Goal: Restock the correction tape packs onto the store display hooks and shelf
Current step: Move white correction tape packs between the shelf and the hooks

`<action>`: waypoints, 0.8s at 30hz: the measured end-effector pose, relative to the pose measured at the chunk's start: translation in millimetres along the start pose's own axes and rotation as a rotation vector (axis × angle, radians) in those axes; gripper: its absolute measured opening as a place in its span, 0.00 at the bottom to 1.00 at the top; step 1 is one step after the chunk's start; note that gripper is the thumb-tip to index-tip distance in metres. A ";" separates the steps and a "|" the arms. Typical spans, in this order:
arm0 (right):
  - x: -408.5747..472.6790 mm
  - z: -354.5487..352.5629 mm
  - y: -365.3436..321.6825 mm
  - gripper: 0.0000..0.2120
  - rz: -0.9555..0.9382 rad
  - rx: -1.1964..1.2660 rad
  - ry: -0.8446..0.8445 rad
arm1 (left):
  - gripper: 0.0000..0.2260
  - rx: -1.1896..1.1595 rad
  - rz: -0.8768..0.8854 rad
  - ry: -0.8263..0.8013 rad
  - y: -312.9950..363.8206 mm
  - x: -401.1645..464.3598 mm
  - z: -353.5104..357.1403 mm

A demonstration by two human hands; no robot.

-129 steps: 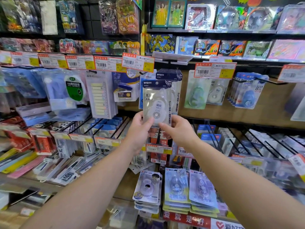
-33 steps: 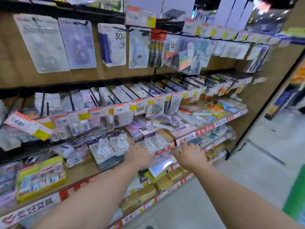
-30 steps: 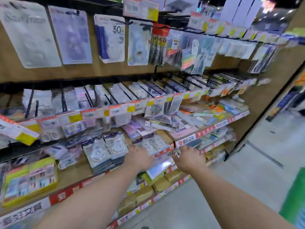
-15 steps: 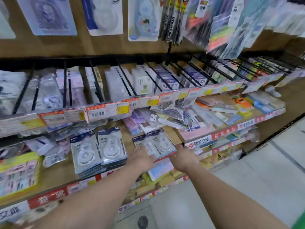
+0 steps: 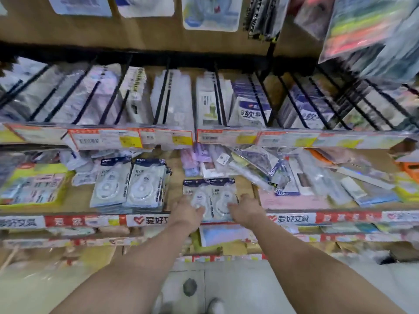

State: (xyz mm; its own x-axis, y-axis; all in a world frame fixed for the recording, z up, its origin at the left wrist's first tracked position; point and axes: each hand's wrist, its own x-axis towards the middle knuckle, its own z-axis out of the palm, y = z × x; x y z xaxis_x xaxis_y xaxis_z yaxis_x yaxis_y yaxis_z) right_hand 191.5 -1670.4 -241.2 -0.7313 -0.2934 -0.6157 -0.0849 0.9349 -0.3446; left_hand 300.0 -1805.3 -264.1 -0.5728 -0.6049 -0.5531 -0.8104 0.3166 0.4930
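Two hands down on the low shelf, right at its front edge. Left hand resting on the left side of two correction tape packs lying flat and side by side near the middle of that edge. Right hand on the right side of the same pair. Fingers spread and laid on top of the packs, pressing or nudging, not wrapped around them (too blurry to tell whether any fingertip hooks under a pack).

More of the same packs in two neat piles further left along the front edge. A messy heap of other packets just behind and to the right, some leaning toward the pair. Price label strip and black hooks above, full of hanging goods.

Likely step: lining the pair up square with the shelf lip.

Could go wrong:
- Packs so close to the lip, easy to slide off onto the floor with a small pull back.
- Shiny plastic, slippery under flat fingers, so one pack could skid over the other.
- A push too far back could bump the messy heap and tip it onto the pair.
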 end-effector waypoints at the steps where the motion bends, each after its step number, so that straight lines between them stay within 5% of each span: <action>1: 3.2 3.1 1.1 0.29 -0.009 0.042 -0.017 | 0.30 -0.032 -0.025 0.025 1.0 -1.6 2.7; 9: 22.9 1.4 11.2 0.26 -0.008 0.259 0.003 | 0.33 -0.317 -0.134 0.214 -4.0 -8.0 19.8; 16: 21.1 -0.9 16.6 0.26 0.071 0.443 -0.066 | 0.27 -0.607 -0.404 0.107 -5.9 -20.0 21.8; 24: -26.4 20.3 17.1 0.13 -0.029 0.649 -0.086 | 0.16 -0.809 -0.254 0.095 -35.7 -54.9 11.3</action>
State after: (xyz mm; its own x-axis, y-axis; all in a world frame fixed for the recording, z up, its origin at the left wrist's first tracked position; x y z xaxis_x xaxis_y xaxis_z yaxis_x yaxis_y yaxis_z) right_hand 223.1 -1650.8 -245.2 -0.6760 -0.3565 -0.6449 0.3417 0.6237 -0.7030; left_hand 359.0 -1775.1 -258.9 -0.3436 -0.6572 -0.6708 -0.5543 -0.4347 0.7098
